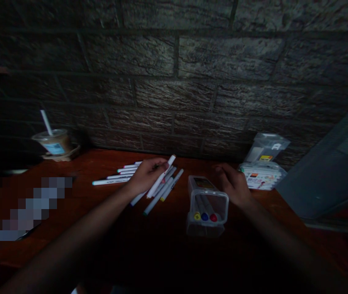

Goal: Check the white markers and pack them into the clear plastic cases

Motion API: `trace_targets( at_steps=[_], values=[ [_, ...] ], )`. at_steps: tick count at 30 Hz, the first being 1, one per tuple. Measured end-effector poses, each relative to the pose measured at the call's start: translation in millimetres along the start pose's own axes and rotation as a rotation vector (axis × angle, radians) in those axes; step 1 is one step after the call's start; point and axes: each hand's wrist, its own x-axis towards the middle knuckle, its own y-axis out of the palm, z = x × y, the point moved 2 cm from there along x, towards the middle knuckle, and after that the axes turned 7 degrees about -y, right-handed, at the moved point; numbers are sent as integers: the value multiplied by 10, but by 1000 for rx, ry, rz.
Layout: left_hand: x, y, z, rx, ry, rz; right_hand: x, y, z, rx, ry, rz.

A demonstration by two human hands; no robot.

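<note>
My left hand is closed around a white marker, which tilts up to the right over the pile. Beneath and around that hand lie several loose markers, with coloured ends in green, yellow, blue and pink. A clear plastic box lies on its side, its mouth facing me. Inside are a few markers with yellow, blue and red ends. Just right of the box is my right hand, fingers loosely bent and thumb apart. Nothing shows in it; its far fingers are partly hidden.
A filled marker case stands at the back right, with another clear plastic container above it. A drink cup with a straw sits in a holder at the back left. A brick wall rises behind the wooden table.
</note>
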Motion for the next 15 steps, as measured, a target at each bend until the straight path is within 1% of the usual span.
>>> trace_targets(
  at_steps=[4, 7, 10, 15],
  values=[
    [-7, 57, 18, -292, -111, 68, -1, -1, -3, 9, -3, -6],
    [-11, 96, 26, -431, -165, 94, 0, -1, 0, 10, -4, 1],
    [-21, 131, 31, -450, -183, 97, -3, 4, -7, 8, -14, -1],
    [-35, 168, 27, -448, -156, 127, -8, 12, -26, 7, -9, 12]
  ],
)
